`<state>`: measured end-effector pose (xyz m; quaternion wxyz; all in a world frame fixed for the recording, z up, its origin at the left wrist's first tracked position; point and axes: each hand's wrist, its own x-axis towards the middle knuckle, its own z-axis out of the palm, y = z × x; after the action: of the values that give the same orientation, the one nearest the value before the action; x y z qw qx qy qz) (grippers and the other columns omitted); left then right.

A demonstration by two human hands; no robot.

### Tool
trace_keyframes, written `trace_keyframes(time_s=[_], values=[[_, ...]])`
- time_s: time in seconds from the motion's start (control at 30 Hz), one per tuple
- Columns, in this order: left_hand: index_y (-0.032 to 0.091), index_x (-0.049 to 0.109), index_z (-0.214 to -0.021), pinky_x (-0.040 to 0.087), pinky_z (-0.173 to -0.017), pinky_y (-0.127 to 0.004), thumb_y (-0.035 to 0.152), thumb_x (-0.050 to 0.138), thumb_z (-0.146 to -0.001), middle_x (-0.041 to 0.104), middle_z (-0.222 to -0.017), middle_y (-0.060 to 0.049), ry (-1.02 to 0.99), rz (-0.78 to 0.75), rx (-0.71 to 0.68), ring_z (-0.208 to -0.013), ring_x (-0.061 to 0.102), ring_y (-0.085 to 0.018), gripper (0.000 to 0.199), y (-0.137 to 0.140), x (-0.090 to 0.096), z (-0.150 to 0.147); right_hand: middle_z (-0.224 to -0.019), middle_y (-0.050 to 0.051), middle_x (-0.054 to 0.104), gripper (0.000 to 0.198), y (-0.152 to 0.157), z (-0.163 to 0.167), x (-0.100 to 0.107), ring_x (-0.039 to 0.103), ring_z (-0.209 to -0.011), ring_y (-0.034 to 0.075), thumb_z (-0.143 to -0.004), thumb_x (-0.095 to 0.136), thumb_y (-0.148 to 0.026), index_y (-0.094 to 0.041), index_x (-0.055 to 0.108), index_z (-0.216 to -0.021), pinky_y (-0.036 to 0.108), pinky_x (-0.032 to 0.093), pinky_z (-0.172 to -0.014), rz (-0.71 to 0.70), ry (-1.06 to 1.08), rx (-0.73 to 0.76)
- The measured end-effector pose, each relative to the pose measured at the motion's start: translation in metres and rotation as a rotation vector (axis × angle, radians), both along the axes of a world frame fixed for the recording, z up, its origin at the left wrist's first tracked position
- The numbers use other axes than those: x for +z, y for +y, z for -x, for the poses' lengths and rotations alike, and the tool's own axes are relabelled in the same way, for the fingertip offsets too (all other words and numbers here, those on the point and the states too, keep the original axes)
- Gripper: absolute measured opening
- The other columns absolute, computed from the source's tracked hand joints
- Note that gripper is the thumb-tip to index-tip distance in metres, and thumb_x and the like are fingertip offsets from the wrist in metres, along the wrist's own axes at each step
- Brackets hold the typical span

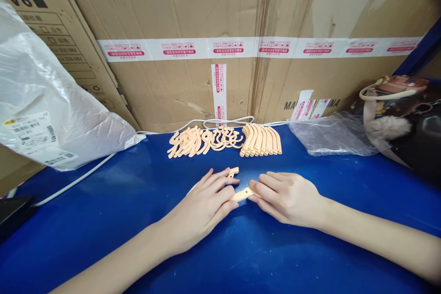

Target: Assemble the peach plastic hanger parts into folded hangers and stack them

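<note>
Low over the blue table, my left hand and my right hand are both closed on a beige piece with a small hole, one at either end of it. Its ends are hidden by my fingers. A second beige piece pokes out beyond the fingers of my left hand; the rest of it is covered. Farther back lie a pile of wavy beige pieces, several beige hooked pieces and a neat row of curved beige pieces.
Large cardboard boxes stand behind the blue table. A white plastic bag is on the left, with a white cable beside it. On the right are a clear plastic bag and a dark bag.
</note>
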<state>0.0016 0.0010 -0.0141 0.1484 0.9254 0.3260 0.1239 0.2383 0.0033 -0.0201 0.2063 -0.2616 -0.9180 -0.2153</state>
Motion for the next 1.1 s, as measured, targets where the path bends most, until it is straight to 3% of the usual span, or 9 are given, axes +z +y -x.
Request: trace_keyframes(time_s=[0.27,0.7,1.1], values=[[0.025,0.051,-0.127,0.016,-0.118,-0.050,0.036,0.026,-0.102,0.046,-0.142,-0.001,0.072,-0.031,-0.006,-0.141,0.025,-0.018,0.036,0.0001,-0.0007,-0.0004,-0.064,0.000,0.054,0.033,-0.0005,0.0006,0.0008,0.048,-0.054,0.013,-0.100,0.036,-0.027,-0.013,0.065,-0.090,0.027,0.036,-0.053,0.061,0.066,0.041],[0.026,0.055,-0.110,0.012,-0.119,-0.050,0.037,0.028,-0.102,0.047,-0.141,0.001,0.072,-0.038,-0.009,-0.141,0.025,-0.017,0.030,0.0011,-0.0012,0.0001,-0.065,0.000,0.055,0.031,-0.0018,0.0000,-0.0011,0.048,-0.055,0.014,-0.098,0.038,-0.027,-0.013,0.065,-0.094,0.027,0.038,-0.053,0.118,0.113,0.052],[0.026,0.058,-0.104,0.013,-0.118,-0.050,0.037,0.028,-0.102,0.046,-0.141,0.002,0.027,0.076,0.023,-0.142,0.023,-0.019,0.032,-0.0028,0.0056,-0.0024,-0.066,0.000,0.055,0.028,-0.0037,0.0010,-0.0017,0.048,-0.055,0.013,-0.096,0.043,-0.033,-0.016,0.065,-0.095,0.027,0.032,-0.051,0.247,0.164,0.015]])
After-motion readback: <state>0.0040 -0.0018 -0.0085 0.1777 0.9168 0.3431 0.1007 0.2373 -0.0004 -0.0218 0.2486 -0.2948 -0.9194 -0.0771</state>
